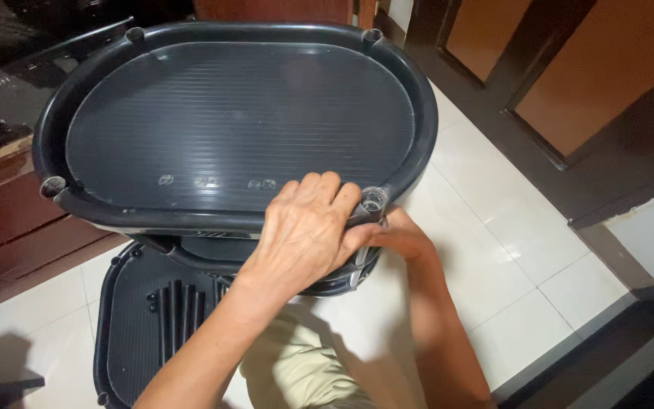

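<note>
While the dark grey oval tray (pixel 236 121) is sitting tilted at the top of a rack, the left hand (pixel 308 227) is curling its fingers over the near rim beside a corner socket (pixel 372 201). The right hand (pixel 403 238) is pinching a post just beneath it. 3 faint moulded marks (pixel 213 182) are showing near the rim. A second tray (pixel 134 318) is lying on the white tiled floor (pixel 493 242) below.
</note>
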